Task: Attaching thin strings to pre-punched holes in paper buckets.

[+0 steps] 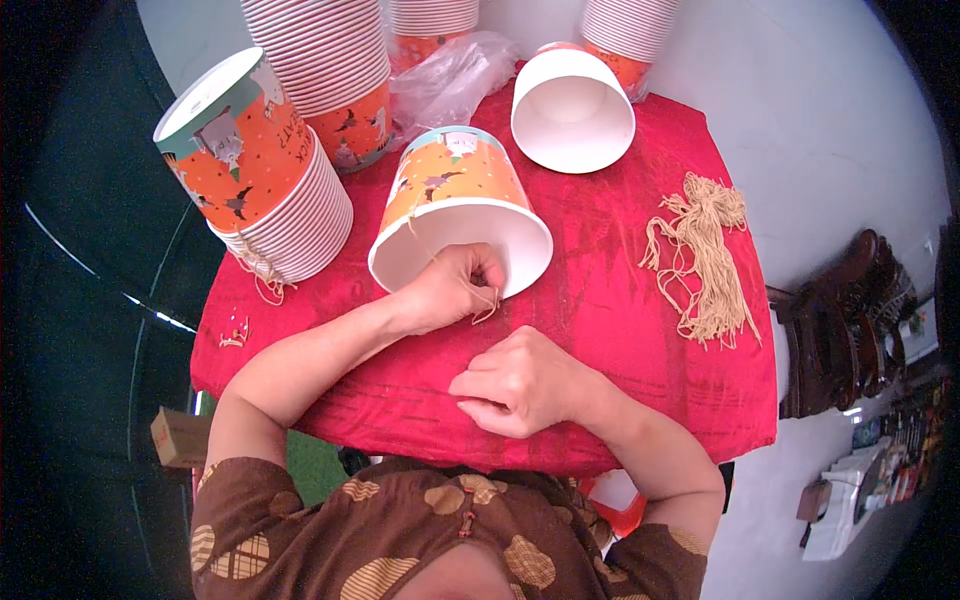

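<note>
Beyond both hands, the bucket [455, 190] lies tipped on the cloth [640, 400], its white mouth facing the person. It looks like thin, coated card: light, fairly stiff in the round, a little slippery, and likely to dent or roll if pressed hard. The rim seems the firmest place to take hold, with fingers inside and thumb outside. The cord [413, 228] looks soft, limp and nearly weightless, prone to twist or tangle; it is best pinched close to its end, between thumb and fingertip.

At the lower edge of the mouth, the left hand [453, 288] has thumb and fingers pinched together on the cord, which runs from the bucket's near side down to it, a loose loop hanging just below the fingertips. Whether this hand also touches the rim I cannot tell. Nearer the person and to its right, the right hand [525, 385] is curled into a loose fist, apart from the left hand and the bucket; whether anything is inside is hidden.

Well to the right of both hands lies a strand heap [710, 260]; left of the left hand leans a bucket stack [270, 200].
</note>
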A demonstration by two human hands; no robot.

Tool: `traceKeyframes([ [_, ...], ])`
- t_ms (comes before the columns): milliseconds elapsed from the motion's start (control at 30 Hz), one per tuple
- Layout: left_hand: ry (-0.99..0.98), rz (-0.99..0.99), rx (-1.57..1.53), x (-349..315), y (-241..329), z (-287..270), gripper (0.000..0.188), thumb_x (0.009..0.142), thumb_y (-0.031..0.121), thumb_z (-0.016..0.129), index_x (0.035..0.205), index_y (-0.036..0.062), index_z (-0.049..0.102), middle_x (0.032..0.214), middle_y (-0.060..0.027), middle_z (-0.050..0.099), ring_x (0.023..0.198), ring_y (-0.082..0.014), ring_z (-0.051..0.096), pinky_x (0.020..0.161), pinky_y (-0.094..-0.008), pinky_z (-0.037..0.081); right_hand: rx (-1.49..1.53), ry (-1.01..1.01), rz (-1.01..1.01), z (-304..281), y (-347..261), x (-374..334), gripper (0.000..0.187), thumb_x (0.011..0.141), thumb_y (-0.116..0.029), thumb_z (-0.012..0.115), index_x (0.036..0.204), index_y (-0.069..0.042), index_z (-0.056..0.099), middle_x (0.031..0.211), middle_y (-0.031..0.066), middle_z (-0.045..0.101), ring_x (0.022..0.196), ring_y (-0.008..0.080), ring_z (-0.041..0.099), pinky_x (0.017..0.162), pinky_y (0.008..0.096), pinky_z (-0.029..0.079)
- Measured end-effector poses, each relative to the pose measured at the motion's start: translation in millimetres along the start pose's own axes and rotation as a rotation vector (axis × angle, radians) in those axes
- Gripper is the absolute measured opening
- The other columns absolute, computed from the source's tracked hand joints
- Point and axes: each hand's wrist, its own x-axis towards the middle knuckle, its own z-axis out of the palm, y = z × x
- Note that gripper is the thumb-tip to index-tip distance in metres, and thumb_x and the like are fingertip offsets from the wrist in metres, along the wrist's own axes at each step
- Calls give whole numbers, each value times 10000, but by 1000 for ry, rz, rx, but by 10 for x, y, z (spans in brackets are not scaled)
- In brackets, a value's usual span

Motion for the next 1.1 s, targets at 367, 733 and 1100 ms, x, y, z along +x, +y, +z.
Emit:
traceKeyframes([
  [367,-39,59,-31,27,-77,17,123,770,-78,596,817,30,560,730,4,544,649,-75,503,559,-233,418,-592,429,516,-92,236,-28,126,839,-119,625,752,-59,557,570,142,592,475,324,603,427,435,472],
  [733,140,358,427,-71,-79,135,167,763,-66,567,882,46,535,762,-128,579,688,-274,605,612,-370,481,-438,561,488,21,551,-144,124,778,-19,657,899,-27,634,783,157,580,816,338,602,683,436,485],
  [1100,203,572,989,-88,-49,117,221,770,18,587,971,12,496,867,-171,534,770,-379,612,638,-460,528,-312,610,543,71,670,-156,88,771,-38,650,849,-19,687,850,212,613,830,380,588,720,466,495],
])
